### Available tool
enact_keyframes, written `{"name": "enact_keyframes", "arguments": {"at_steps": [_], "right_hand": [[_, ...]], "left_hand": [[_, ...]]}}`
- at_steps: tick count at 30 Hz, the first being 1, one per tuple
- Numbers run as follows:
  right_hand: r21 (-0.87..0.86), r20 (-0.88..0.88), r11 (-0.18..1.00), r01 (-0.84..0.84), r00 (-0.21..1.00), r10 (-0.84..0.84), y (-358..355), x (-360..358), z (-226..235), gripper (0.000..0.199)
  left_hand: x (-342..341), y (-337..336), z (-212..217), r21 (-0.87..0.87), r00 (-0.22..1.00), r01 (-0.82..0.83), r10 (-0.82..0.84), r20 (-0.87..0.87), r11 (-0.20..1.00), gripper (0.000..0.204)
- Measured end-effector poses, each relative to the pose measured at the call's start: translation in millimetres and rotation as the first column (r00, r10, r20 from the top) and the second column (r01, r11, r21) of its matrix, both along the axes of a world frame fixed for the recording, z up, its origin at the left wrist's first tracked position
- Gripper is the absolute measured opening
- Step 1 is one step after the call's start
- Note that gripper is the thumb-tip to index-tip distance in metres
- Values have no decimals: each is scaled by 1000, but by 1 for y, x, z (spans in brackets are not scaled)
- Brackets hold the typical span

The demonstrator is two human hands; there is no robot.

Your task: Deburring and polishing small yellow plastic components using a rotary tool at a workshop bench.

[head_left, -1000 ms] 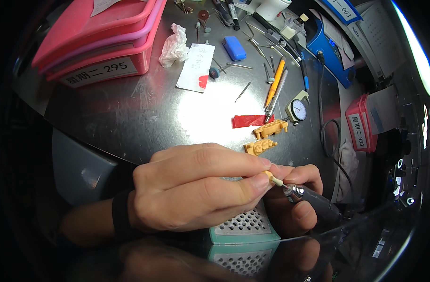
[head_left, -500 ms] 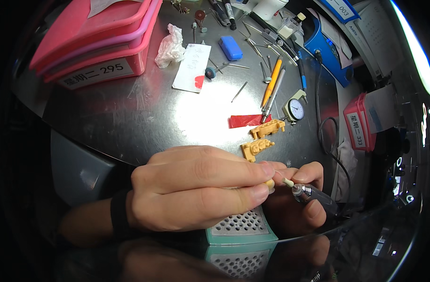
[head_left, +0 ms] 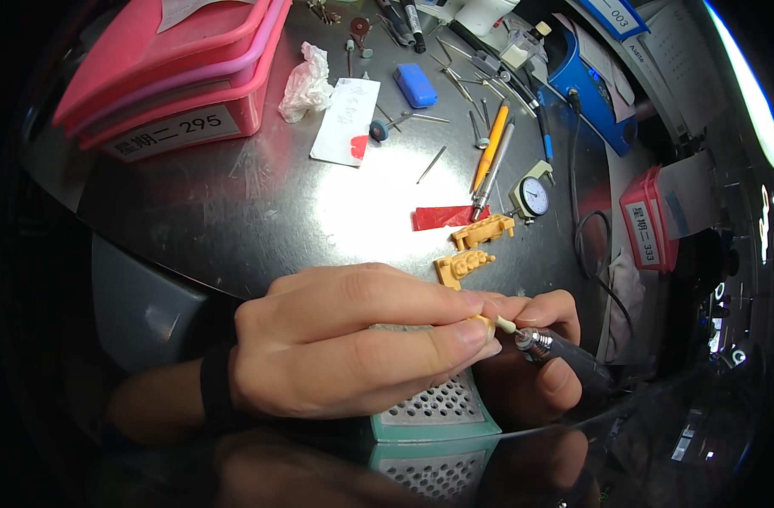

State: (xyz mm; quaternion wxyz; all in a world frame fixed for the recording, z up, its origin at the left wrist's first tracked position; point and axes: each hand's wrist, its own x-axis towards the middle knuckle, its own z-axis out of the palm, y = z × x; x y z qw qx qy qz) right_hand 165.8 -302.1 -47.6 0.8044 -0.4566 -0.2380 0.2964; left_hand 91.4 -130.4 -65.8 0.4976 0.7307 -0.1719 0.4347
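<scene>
A: We have one view only, head-worn, looking steeply down onto the metal bench [head_left: 234,212]. No second view to share anything with.

B: Agreed. We sit close: the left hand [head_left: 345,347] and right hand [head_left: 531,364] fill the lower centre. Fisheye bends the pink trays [head_left: 163,76] toward the rim.

Left hand [head_left: 353,343]: pinches small piece at fingertips, over green perforated tray [head_left: 438,411] | Right hand [head_left: 535,360]: grips rotary handpiece [head_left: 561,356], white bur [head_left: 503,323] touching piece | Bench [head_left: 234,212]: two yellow casts [head_left: 473,247], red strip [head_left: 442,218], dial gauge [head_left: 533,196], pink boxes [head_left: 163,72].
</scene>
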Motion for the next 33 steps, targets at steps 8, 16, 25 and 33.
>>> {"name": "enact_keyframes", "arguments": {"at_steps": [8, 16, 25, 33], "right_hand": [[107, 13, 994, 15, 1000, -17, 5, 3, -8, 43], [111, 130, 987, -115, 986, 101, 8, 33, -12, 49], [20, 114, 984, -175, 979, 171, 14, 39, -2, 39], [56, 183, 988, -144, 974, 131, 6, 32, 0, 42]], "left_hand": [[4, -3, 4, -56, 998, -52, 50, -47, 997, 32], [-1, -17, 6, -723, 905, 136, -382, -186, 677, 22], [4, -10, 10, -718, 794, 192, -536, -286, 669, 24], [1, -16, 8, -693, 839, 141, -457, -295, 707, 18]]}}
